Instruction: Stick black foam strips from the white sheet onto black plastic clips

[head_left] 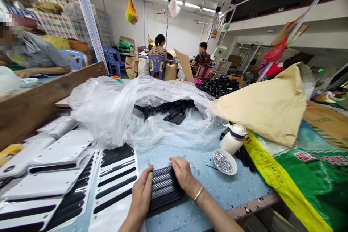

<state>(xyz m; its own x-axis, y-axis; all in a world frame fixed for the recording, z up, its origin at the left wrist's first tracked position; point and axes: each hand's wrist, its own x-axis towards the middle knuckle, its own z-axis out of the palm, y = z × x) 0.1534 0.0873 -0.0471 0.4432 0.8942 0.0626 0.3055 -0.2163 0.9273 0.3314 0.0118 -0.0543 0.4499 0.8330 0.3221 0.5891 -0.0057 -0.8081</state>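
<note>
A black slotted plastic grille [164,188] lies flat on the blue table in front of me. My left hand [141,194] rests on its left edge, fingers curled and pressed together against it. My right hand [182,174], with a silver bracelet at the wrist, presses its fingers on the grille's upper right edge. A small shiny piece [148,162] lies just above my left hand. White panels with black slotted inserts [115,174] are stacked to the left of the grille.
A small white bowl of silvery screws [224,161] and a white lidded pot [234,138] stand to the right. A clear plastic bag [114,112] holds loose black parts [174,112]. Sacks [272,105] lie right, a wooden board [40,98] left. Other people sit beyond.
</note>
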